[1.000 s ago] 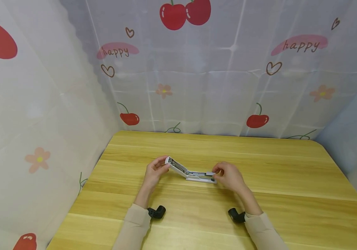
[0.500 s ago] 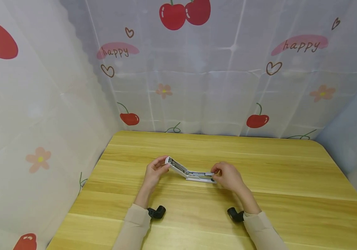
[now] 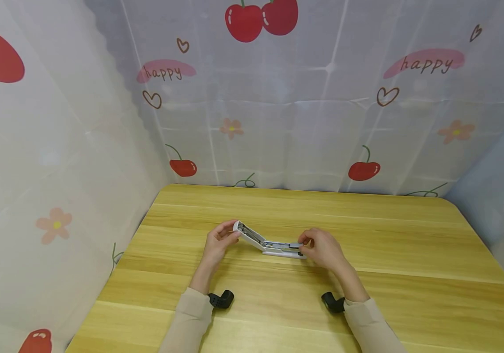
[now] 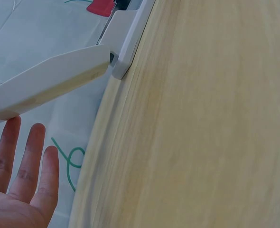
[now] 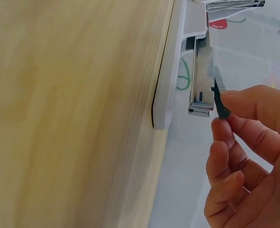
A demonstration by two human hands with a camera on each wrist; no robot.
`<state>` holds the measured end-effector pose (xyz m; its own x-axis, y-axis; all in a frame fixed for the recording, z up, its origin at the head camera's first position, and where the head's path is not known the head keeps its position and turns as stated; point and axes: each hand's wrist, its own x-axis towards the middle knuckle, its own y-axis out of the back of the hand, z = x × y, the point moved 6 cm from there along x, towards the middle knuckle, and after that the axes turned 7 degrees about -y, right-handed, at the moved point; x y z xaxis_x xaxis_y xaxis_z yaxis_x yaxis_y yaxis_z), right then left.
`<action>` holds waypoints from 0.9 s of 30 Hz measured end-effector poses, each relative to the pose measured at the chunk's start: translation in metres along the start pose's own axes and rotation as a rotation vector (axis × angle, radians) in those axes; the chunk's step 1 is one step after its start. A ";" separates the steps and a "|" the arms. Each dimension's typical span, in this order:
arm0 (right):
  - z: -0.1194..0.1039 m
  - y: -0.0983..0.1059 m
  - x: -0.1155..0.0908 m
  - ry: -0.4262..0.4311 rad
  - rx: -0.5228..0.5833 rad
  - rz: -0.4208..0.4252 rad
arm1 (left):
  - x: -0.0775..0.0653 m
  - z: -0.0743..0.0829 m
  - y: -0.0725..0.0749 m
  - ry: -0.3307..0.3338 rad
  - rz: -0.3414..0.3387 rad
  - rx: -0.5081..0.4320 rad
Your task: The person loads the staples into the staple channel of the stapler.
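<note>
A white stapler (image 3: 278, 254) stands on the table with its top arm (image 4: 50, 78) swung up to the left. My left hand (image 3: 217, 242) holds the raised end of that arm between thumb and fingers; the other fingers spread beneath it in the left wrist view. Over the base lies the metal staple channel (image 5: 202, 76). My right hand (image 5: 254, 142) pinches a strip of staples (image 5: 219, 95) between thumb and forefinger. In the right wrist view the strip is right at the channel, along its upper side near the front end. The channel's inside is hidden there.
The wooden table (image 3: 252, 304) ends at a back edge against a cherry-patterned curtain (image 3: 287, 137). More of this cloth hangs on the left and right. Black wrist cameras (image 3: 222, 299) sit by both beige sleeves (image 3: 187, 318).
My right hand has shifted very slightly left with the staple strip, along the channel. My left hand and the stapler have stayed in place.
</note>
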<state>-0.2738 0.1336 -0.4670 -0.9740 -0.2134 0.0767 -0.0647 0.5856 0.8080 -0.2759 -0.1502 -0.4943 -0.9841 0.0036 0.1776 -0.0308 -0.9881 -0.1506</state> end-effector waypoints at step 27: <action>-0.005 0.001 0.001 0.036 -0.030 -0.015 | 0.001 -0.003 0.002 0.016 0.005 0.024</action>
<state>-0.2739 0.1298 -0.4636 -0.9644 -0.2504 0.0851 -0.0721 0.5585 0.8263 -0.2772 -0.1519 -0.4970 -0.9869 0.0004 0.1614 -0.0214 -0.9915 -0.1280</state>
